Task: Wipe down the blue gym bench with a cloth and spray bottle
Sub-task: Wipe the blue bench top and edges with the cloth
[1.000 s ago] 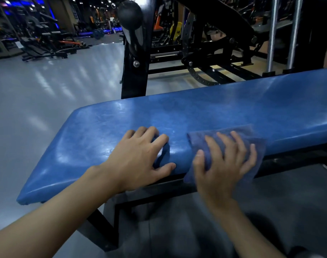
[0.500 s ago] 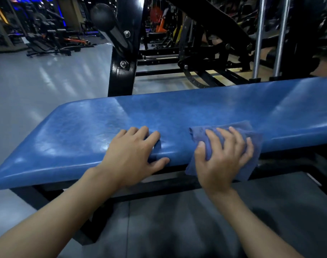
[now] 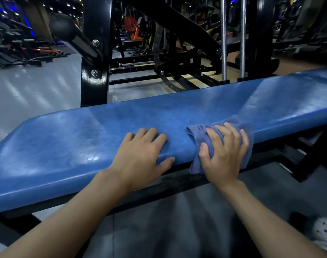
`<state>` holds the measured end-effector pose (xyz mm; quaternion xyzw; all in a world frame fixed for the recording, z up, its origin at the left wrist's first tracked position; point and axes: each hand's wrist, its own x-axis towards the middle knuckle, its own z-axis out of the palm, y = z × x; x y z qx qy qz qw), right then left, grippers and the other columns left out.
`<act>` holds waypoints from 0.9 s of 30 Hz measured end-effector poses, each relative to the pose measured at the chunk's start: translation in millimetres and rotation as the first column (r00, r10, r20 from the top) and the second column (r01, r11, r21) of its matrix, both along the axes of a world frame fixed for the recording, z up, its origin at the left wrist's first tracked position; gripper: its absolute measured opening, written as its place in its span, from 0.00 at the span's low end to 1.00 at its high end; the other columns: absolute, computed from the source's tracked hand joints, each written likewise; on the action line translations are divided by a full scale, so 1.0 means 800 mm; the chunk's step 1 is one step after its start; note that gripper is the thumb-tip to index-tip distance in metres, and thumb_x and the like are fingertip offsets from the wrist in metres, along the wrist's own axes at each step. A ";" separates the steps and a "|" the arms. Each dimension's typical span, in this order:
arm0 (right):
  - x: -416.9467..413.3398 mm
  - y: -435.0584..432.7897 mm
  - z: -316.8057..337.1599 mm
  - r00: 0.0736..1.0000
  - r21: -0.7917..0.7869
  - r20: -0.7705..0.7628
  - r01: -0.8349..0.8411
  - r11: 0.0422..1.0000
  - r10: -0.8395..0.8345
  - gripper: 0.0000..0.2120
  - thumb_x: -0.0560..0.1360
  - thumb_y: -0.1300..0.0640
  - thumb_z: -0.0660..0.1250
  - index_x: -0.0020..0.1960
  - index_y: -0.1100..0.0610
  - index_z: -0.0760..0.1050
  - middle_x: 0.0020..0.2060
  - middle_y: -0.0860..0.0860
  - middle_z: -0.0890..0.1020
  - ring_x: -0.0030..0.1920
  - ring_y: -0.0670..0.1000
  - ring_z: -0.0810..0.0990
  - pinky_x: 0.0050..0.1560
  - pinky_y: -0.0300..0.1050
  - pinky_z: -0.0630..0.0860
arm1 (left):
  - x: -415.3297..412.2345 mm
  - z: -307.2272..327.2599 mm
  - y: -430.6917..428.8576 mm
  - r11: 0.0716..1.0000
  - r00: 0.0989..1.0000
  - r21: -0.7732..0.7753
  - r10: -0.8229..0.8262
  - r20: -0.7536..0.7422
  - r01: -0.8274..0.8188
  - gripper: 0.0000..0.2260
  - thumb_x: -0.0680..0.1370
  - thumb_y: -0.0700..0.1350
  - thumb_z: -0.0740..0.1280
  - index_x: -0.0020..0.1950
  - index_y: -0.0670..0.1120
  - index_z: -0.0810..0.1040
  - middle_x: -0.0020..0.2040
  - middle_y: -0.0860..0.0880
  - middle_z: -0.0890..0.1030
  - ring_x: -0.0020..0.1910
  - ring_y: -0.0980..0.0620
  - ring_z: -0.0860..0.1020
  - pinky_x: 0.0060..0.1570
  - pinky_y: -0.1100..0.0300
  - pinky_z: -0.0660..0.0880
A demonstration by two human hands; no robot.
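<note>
**What's around me at the gym**

Black steel upright [image 3: 94, 53] at top center-left with two bolts on it, and a round black knob [image 3: 61, 26] sticking out toward the upper left. Two chrome rods [image 3: 223, 38] upper right. Orange machine [image 3: 134, 28] way back up top. Shiny grey floor [image 3: 28, 86] on the left. White holey shoe [image 3: 324, 231] in the bottom right corner.

place: gym | evidence: blue padded bench [image 3: 66, 146], black machine frame [image 3: 94, 53], chrome guide rods [image 3: 223, 43], grey floor [image 3: 28, 90]

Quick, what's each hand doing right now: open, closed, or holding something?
Left hand: open, flat on the bench.
Right hand: holding the cloth, thumb pinching a fold, against the bench edge.
</note>
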<state>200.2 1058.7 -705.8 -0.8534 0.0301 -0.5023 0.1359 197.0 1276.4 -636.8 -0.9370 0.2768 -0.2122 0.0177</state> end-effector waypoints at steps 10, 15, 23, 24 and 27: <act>0.014 -0.069 -0.004 0.986 -0.207 0.059 -0.142 0.968 0.157 0.16 0.78 0.50 0.57 0.57 0.57 0.78 0.56 0.58 0.80 0.63 0.60 0.75 0.67 0.65 0.62 | 0.011 -0.004 -0.037 0.993 0.987 -0.015 0.116 0.113 -0.115 0.26 0.71 0.69 0.59 0.49 0.47 0.75 0.43 0.48 0.72 0.44 0.43 0.72 0.44 0.48 0.70; 0.021 -0.122 -0.002 1.000 0.003 0.014 -0.023 1.000 0.023 0.16 0.75 0.52 0.59 0.57 0.58 0.78 0.57 0.57 0.78 0.67 0.59 0.71 0.71 0.64 0.56 | -0.004 -0.009 -0.057 0.983 0.978 -0.031 0.184 0.094 -0.182 0.24 0.73 0.67 0.56 0.54 0.50 0.75 0.51 0.48 0.73 0.48 0.43 0.72 0.49 0.46 0.70; 0.016 -0.147 0.010 0.971 -0.346 -0.085 -0.240 0.907 0.225 0.17 0.77 0.49 0.60 0.60 0.55 0.78 0.59 0.56 0.79 0.64 0.60 0.74 0.69 0.62 0.60 | -0.007 -0.018 -0.125 0.968 0.962 -0.076 0.246 0.119 -0.238 0.22 0.74 0.66 0.57 0.55 0.51 0.76 0.47 0.50 0.74 0.48 0.44 0.73 0.49 0.46 0.70; 0.020 -0.170 0.011 0.973 -0.352 -0.093 -0.232 0.907 0.213 0.17 0.77 0.49 0.60 0.61 0.55 0.78 0.58 0.57 0.79 0.64 0.60 0.74 0.69 0.62 0.61 | -0.008 -0.021 -0.123 0.967 0.959 -0.095 0.248 0.137 -0.237 0.22 0.74 0.66 0.58 0.55 0.51 0.76 0.47 0.50 0.74 0.48 0.44 0.73 0.49 0.47 0.70; 0.025 -0.213 0.010 0.983 -0.228 -0.130 -0.156 0.961 0.129 0.17 0.76 0.50 0.60 0.60 0.56 0.77 0.58 0.57 0.78 0.64 0.60 0.73 0.70 0.61 0.58 | -0.016 -0.032 -0.128 0.962 0.950 -0.103 0.267 0.160 -0.253 0.21 0.77 0.64 0.56 0.61 0.53 0.75 0.53 0.49 0.76 0.52 0.42 0.73 0.51 0.47 0.70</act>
